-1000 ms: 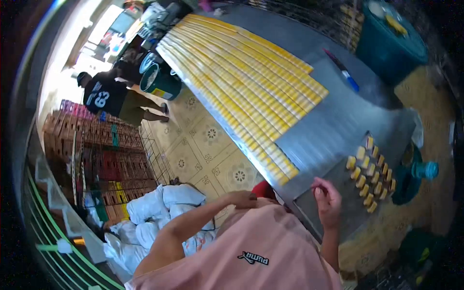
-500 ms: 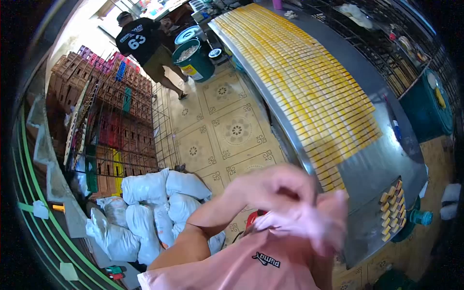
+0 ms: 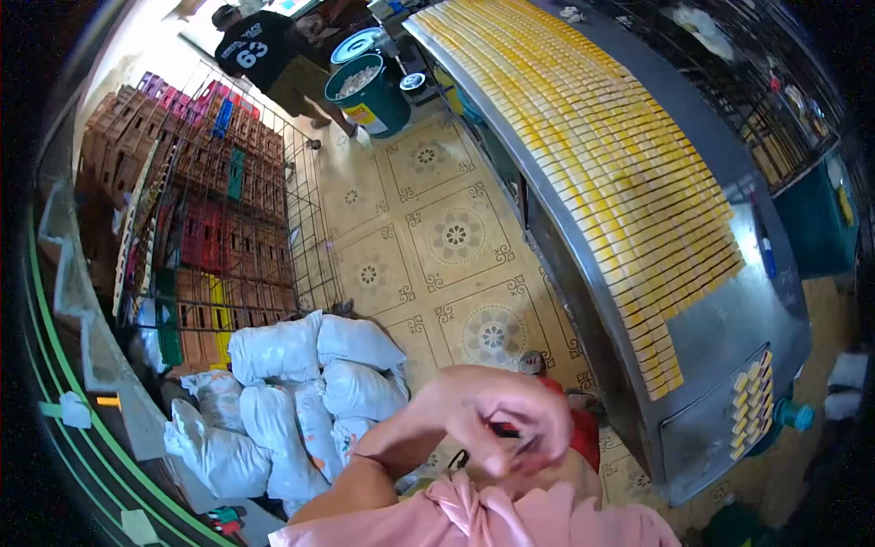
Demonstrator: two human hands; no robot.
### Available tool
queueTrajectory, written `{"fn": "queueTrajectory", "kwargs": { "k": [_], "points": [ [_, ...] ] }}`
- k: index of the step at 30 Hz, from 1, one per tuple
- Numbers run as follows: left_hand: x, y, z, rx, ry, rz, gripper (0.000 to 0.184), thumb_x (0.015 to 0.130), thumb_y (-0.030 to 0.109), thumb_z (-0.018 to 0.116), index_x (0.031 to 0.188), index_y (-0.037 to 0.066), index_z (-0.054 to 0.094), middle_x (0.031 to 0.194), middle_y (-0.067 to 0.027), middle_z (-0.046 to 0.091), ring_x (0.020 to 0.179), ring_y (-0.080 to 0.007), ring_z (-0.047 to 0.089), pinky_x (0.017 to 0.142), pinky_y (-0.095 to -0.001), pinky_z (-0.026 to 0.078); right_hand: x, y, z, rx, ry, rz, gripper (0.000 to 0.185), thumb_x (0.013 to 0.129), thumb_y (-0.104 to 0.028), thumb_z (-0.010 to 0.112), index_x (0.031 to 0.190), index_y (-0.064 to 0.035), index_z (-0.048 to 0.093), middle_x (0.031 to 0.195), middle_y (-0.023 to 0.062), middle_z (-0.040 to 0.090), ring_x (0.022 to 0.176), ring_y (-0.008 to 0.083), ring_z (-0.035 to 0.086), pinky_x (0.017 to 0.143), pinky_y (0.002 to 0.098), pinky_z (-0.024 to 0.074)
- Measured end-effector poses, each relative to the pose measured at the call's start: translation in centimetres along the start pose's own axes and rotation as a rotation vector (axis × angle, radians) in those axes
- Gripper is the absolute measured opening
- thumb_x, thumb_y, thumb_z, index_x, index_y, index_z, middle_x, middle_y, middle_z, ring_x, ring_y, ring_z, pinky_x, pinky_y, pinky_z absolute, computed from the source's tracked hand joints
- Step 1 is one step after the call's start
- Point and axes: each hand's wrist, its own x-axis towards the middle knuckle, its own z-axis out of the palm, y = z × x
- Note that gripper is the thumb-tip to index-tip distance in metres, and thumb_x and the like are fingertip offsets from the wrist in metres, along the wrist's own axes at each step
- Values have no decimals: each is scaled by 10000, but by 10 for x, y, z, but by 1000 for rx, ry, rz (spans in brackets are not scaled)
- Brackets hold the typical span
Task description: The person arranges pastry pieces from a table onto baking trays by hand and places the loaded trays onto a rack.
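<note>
My left hand (image 3: 506, 412) is above the front of my pink shirt (image 3: 565, 510), with its fingers curved and a gap between thumb and fingers. Nothing shows in its grip. The shirt is bunched and twisted just below it. My right hand is out of sight. To the right, the metal table (image 3: 720, 337) bears long rows of small yellow and cream pieces (image 3: 583, 146). Nearer its end, a dark tray (image 3: 697, 447) carries a small group of separate cut pieces (image 3: 751, 401). A blue-handled knife (image 3: 767, 258) lies by the table's far right edge.
White sacks (image 3: 273, 351) are piled at lower left, beside wire racks and stacked brown crates (image 3: 260, 228). A person in a dark shirt (image 3: 260, 46) stands at the back, near a green bucket (image 3: 369, 96). Another green bin (image 3: 816, 223) stands right of the table.
My view has swung, so the table now sits further right. My left hand is now lower over the shirt, which has become bunched. My right hand has dropped out of sight.
</note>
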Motion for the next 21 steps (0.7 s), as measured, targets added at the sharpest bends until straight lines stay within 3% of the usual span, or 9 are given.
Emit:
{"fn": "queueTrajectory", "kwargs": {
  "k": [1, 2, 5, 8, 9, 17, 21],
  "points": [
    [-1, 4, -4, 38, 51, -122, 535, 941, 397, 711, 1200, -42, 548, 1041, -123, 621, 864, -180, 618, 720, -327, 498, -1, -2, -1, -6, -2, 4, 420, 1019, -267, 515, 1321, 24, 545, 1235, 210, 642, 1128, 271, 638, 982, 382, 512],
    [3, 1, -8, 30, 53, -108, 535, 941, 397, 711, 1200, -42, 548, 1041, -123, 621, 864, -180, 618, 720, -327, 498, -2, -1, -4, -16, 2, 8, 418, 1019, -267, 515, 1318, 23, 547, 1234, 208, 642, 1127, 269, 637, 982, 381, 511],
    [12, -12, -12, 126, 178, -140, 555, 932, 334, 715, 1276, -59, 525, 1134, -140, 609, 1036, -211, 594, 905, -370, 482, -3, 0, -6, -27, 0, 19, 412, 1017, -267, 516, 1309, 21, 553, 1232, 205, 643, 1125, 266, 637, 981, 376, 509],
    [28, -28, -22, 378, 140, -60, 493, 946, 237, 684, 1327, -17, 500, 1089, -107, 648, 991, -167, 634, 821, -318, 521, -7, -3, -12, -24, -14, 23, 405, 1015, -266, 517, 1300, 19, 559, 1230, 201, 643, 1122, 263, 636, 979, 372, 507],
    [32, -29, -21, 386, 156, -147, 518, 939, 250, 678, 1322, -55, 509, 1179, -146, 616, 1079, -222, 600, 948, -366, 482, -7, -2, -14, -23, -20, 18, 403, 1015, -266, 517, 1298, 18, 562, 1229, 200, 644, 1121, 261, 636, 979, 370, 507],
    [86, -83, -18, 370, 275, -243, 447, 953, 162, 662, 1336, -15, 512, 1174, -119, 628, 1043, -195, 618, 906, -340, 507, -25, -11, -47, -5, -60, 1, 387, 1010, -265, 520, 1274, 11, 578, 1223, 190, 646, 1114, 252, 634, 976, 359, 502],
    [115, -104, -12, 524, 273, -340, 396, 969, 126, 645, 1331, 17, 526, 1132, -113, 634, 1030, -190, 621, 880, -355, 515, -33, -16, -70, 26, -78, -11, 379, 1008, -264, 521, 1263, 8, 586, 1220, 185, 646, 1110, 248, 634, 974, 353, 500]
  ]
}}
